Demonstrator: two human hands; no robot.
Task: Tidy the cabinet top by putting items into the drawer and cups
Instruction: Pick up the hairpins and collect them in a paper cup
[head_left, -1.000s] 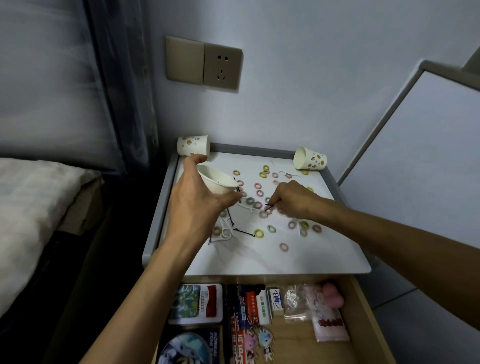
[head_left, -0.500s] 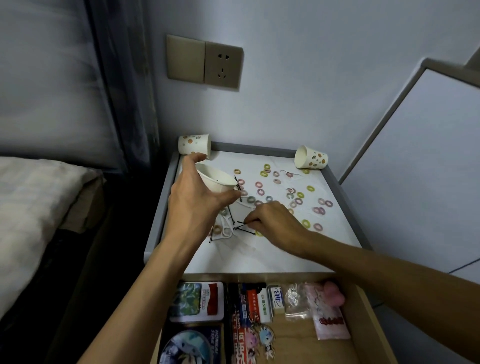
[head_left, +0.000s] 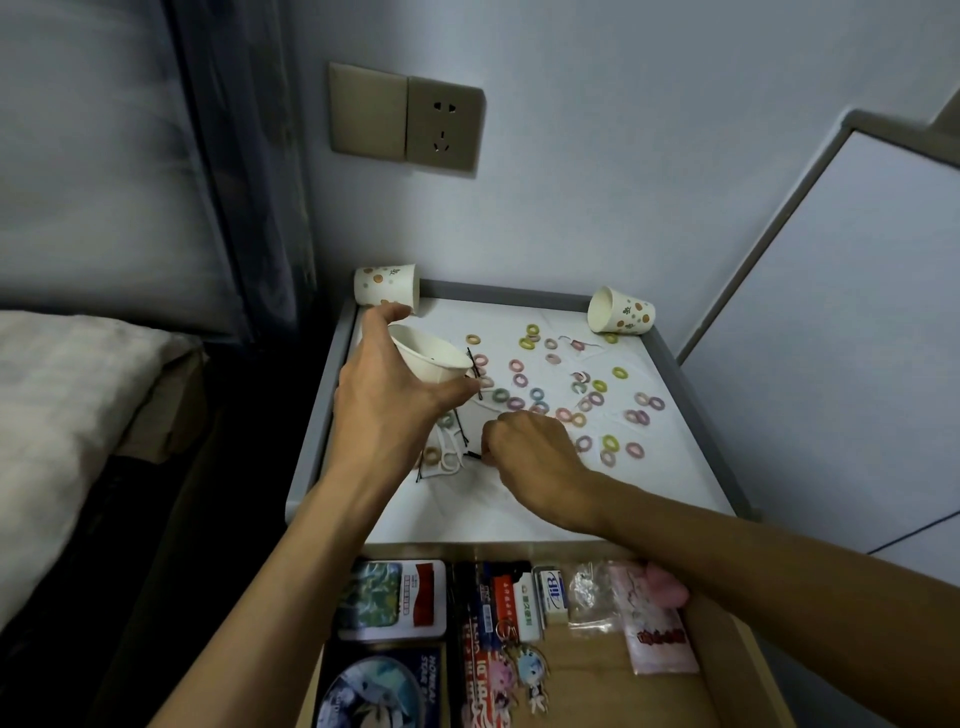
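— How many cups?
— Three paper cups. The first cup (head_left: 387, 285), white with coloured dots, lies on its side at the far left corner of the cabinet top (head_left: 452, 504), a white surface with a raised grey rim. The left hand (head_left: 395, 400) grips the second cup (head_left: 434, 358), tilted, above the top's left side.
— And the pins?
— A few thin black hairpins (head_left: 474, 375) lie beneath it, among white plastic pieces (head_left: 449, 460). The right hand (head_left: 530, 457), fingers curled, pinches the end of one black hairpin (head_left: 474, 455) on the top.
— Rings?
— Roughly thirty small pastel rings (head_left: 521, 380), scattered middle and right. The dotted third cup (head_left: 621, 310) lies sideways, far right. Nearest, the wooden drawer (head_left: 587, 675) stands open.
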